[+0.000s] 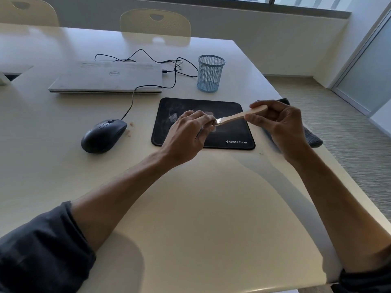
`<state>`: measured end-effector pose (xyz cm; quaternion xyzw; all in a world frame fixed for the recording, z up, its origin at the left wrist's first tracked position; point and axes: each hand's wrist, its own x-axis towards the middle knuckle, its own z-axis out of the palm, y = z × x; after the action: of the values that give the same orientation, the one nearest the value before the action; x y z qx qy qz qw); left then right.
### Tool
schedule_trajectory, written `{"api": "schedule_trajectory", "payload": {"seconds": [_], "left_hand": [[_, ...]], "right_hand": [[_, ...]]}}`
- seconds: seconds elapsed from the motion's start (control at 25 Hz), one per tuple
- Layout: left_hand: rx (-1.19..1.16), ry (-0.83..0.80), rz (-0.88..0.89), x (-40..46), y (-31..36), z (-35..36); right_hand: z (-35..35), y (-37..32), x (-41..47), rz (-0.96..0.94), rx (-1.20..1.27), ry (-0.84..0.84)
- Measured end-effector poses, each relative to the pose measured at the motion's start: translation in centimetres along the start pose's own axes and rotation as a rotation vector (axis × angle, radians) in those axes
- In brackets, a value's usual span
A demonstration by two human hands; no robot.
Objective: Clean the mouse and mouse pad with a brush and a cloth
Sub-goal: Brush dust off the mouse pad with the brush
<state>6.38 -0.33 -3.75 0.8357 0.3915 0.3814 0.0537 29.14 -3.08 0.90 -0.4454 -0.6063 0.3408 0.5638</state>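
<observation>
- A black wired mouse [103,135] sits on the pale worktop [190,208] towards its left side, off the pad, with small brown crumbs just beside it on the right.
- A closed laptop [105,78] lies behind it, towards the far edge.
- The black mouse pad [232,132] lies right of centre, with pale dusty smears on its left half.
- The left hand [188,134] hovers over the pad, its fingers closed around the bristle end of a brush [241,116].
- The right hand [281,125] pinches the wooden handle, holding the brush level above the pad.
- A dark cloth [313,138] lies at the right edge, partly hidden behind the right hand.
- A blue mesh cup [210,74] stands behind the pad.
- Likely advice: loosen the bristles, then sweep the dust in one direction, towards an edge and away from the mouse.
</observation>
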Motion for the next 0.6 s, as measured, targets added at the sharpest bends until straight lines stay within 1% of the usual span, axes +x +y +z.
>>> {"api": "schedule_trajectory", "payload": {"seconds": [0.08,0.2,0.32,0.4,0.52,0.6], "left_hand": [[-0.005,-0.017,-0.005,-0.1,0.0,-0.1],[-0.01,-0.038,-0.031,-0.6,-0.4,-0.8],[-0.011,-0.055,-0.092,-1.8,-1.2,-2.0],[0.007,-0.065,-0.128,-2.8,-2.1,-3.1],[0.031,-0.043,-0.171,-4.2,-3.3,-4.9],[0.077,-0.026,-0.17,-5.0,-3.9,-5.7]], "right_hand": [[0.5,0.3,-0.1,-0.026,-0.009,0.003],[0.7,0.6,0.0,-0.058,-0.005,0.059],[0.4,0.8,0.3,-0.086,0.029,0.11],[0.2,1.1,0.5,-0.102,-0.001,0.149],[0.0,1.7,0.6,-0.101,-0.045,0.196],[-0.2,1.9,0.7,-0.106,-0.055,0.199]]}}
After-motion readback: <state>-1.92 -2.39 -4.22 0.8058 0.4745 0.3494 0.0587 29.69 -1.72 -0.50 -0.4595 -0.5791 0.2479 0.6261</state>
